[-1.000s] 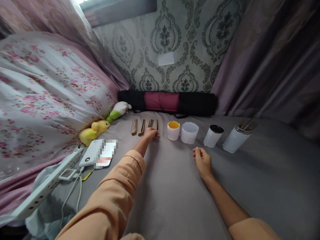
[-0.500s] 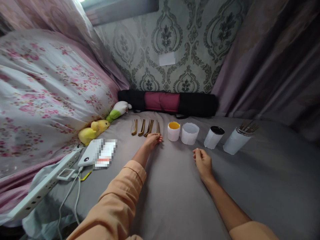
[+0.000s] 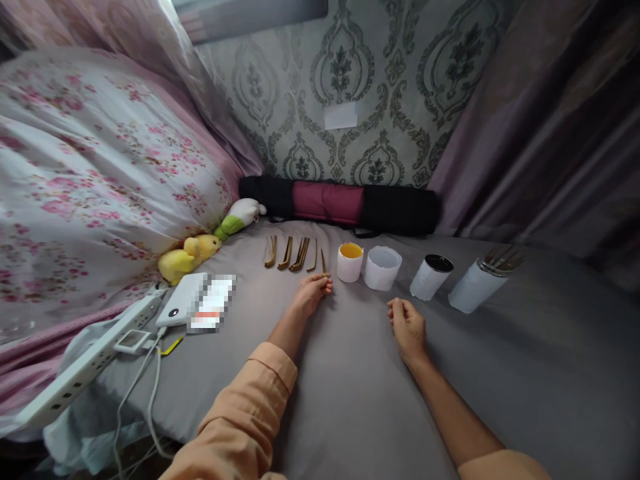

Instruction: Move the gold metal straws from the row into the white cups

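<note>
My left hand [image 3: 315, 293] is closed, its fingertips pinching a slim gold-brown stick [image 3: 323, 262] that points away from me. Just left of it lies a single similar stick [image 3: 315, 256] with a bent near end. Further left are three small bunches of such sticks, the nearest bunch [image 3: 300, 255] beside a middle bunch [image 3: 285, 254] and a far-left bunch [image 3: 271, 253]. My right hand [image 3: 407, 328] rests on the grey sheet in a loose fist, with nothing showing in it. Ahead of it stand a white cup with a yellow inside [image 3: 349, 265] and a wider translucent white cup [image 3: 382, 273].
To the right stand a white-wrapped can with a dark top [image 3: 429, 283] and a white holder [image 3: 473, 290] with thin sticks. A black and maroon roll [image 3: 330, 202] lies along the wall. Plush toys [image 3: 190, 257], a white device [image 3: 184, 300] and a power strip [image 3: 95, 363] are at left.
My left hand has drawn back slightly and right, bringing one stick apart from the other. My right hand stays closed in place. The view has shifted a little.
</note>
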A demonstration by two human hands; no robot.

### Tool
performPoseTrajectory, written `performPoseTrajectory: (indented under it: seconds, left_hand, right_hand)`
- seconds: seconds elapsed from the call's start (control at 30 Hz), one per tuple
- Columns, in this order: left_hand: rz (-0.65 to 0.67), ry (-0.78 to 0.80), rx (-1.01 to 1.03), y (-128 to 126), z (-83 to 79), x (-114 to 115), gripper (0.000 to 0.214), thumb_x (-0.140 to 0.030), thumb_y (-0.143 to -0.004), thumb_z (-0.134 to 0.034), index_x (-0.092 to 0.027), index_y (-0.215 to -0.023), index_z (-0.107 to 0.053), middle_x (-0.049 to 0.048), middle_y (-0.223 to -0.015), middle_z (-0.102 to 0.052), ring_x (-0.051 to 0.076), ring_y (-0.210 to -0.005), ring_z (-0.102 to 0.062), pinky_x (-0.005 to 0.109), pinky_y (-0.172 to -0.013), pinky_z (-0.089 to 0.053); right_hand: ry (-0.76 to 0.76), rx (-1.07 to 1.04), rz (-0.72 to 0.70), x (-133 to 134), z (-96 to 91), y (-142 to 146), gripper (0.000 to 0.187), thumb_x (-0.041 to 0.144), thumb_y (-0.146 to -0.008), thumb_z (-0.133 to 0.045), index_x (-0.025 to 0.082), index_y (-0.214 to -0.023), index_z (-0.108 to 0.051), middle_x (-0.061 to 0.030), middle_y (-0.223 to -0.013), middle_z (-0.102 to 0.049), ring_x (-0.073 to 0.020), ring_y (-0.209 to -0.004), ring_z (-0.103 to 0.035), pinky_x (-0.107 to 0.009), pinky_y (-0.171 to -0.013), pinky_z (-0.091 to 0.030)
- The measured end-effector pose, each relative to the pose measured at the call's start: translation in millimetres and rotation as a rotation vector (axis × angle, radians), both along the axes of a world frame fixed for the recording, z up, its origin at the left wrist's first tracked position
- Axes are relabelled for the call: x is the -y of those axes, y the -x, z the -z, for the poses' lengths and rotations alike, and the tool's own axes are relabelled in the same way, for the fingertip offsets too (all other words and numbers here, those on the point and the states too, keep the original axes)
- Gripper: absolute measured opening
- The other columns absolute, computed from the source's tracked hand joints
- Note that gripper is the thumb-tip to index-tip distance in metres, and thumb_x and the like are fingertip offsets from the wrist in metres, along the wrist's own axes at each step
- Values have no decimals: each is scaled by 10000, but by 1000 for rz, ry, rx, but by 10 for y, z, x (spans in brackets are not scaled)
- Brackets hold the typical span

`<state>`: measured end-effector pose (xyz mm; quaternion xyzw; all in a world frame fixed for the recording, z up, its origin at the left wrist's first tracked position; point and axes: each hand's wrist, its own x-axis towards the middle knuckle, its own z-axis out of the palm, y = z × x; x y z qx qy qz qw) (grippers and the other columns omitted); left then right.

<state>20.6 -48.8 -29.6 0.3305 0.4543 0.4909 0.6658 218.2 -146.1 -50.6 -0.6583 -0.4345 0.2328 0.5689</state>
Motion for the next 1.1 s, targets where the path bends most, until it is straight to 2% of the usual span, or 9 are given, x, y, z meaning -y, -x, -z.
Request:
performPoseTrajectory:
  seconds: [0.3,0.63,0.97,1.1]
  left_hand:
    - [-53,-106,54,-133,74,272,184,-181,-718,-599,-76,-869,-589,59,-705,-599,62,-529,-541,187,-497,-442]
    - [-99,-189,-55,-199,80,504,392,-355,-666,-629,-85,-949,-604,59,-722,-605,72,-530,-534,193,-473,-430]
    - [-109,-266,-172,-242,63,585,368,-368,-691,-595,-119,-959,-630,32,-700,-606,70,-504,-510,184,-442,-387]
    - [-118,-315,-247,-251,38,609,358,-365,-697,-587,-117,-950,-643,35,-702,-619,83,-536,-520,190,-478,-399]
  right_hand:
    - [21,-15,-14,0,15,0,384,504,-783,-392,163,-757,-567,-4,-588,-522,-105,-471,-452,-224,-459,-345]
    - [10,-32,-12,-1,-6,7,399,521,-766,-406,159,-750,-571,-7,-580,-524,-101,-473,-449,-217,-450,-342]
    - [41,-99,-40,9,-21,21,367,504,-777,-418,162,-753,-550,3,-586,-496,-90,-460,-424,-203,-421,-318]
    - [46,-96,-47,15,-32,19,369,502,-776,-423,159,-762,-556,-3,-597,-501,-92,-478,-436,-199,-427,-327]
